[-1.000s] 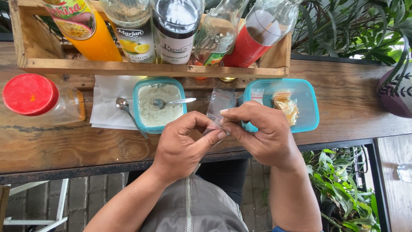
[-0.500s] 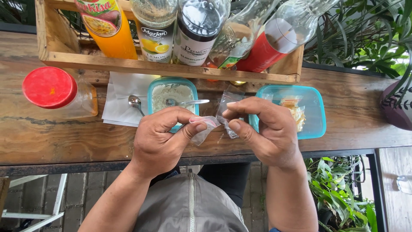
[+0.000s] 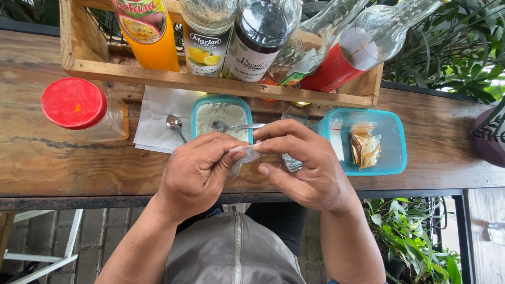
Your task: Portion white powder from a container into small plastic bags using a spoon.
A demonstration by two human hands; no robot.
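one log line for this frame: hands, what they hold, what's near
left hand: pinching small clear plastic bag | right hand: pinching same bag | behind: teal tub of white powder with spoon | surface: wooden table

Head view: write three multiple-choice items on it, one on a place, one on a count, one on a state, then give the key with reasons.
1. Where does the spoon with its bowl in white powder lie?
A. in the small teal tub
B. in the wide teal tray
C. on the brick floor

2. How many spoons are in view?
A. one
B. two
C. four

3. What are the hands doing with the small clear plastic bag?
A. both lie flat on the table
B. only one touches it
C. both pinch it between fingertips

Key:
1 A, the spoon rests across the tub of powder.
2 B, a second spoon lies on the white napkin.
3 C, the left hand and right hand meet on the bag above the wooden table.
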